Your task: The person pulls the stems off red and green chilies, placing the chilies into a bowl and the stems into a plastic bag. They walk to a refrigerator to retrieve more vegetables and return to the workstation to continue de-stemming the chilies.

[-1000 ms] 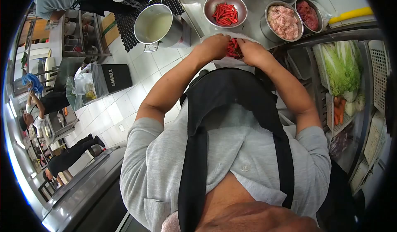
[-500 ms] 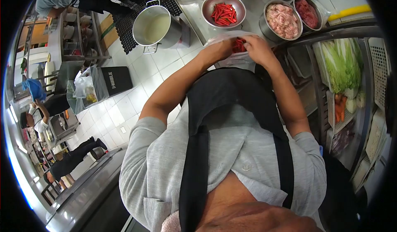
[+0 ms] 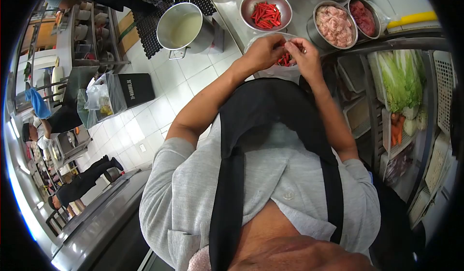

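My left hand (image 3: pixel 266 51) is over a clear plastic bag (image 3: pixel 278 72), its fingers curled and pinched together. Close beside it, my right hand (image 3: pixel 304 56) has its thumb and fingers closed, the tips almost meeting those of my left hand. Whatever is between the fingertips is too small to make out. Red chilies (image 3: pixel 285 59) show in the bag just under both hands. Beyond the hands, a steel bowl (image 3: pixel 246 17) on the steel counter (image 3: pixel 231 15) contains more red chilies (image 3: pixel 266 16).
Bowls of pale meat (image 3: pixel 333 25) and darker red meat (image 3: pixel 363 18) stand to the right. A large pot (image 3: pixel 205 34) with liquid is at the left. Shelves at right bear lettuce (image 3: pixel 403 78) and carrots (image 3: pixel 397 128). Other people (image 3: pixel 84 184) are at far left.
Both hands have lifted off the bag's rim and come together above it, fingertips close. More of the chilies in the bag shows. The view has shifted slightly.
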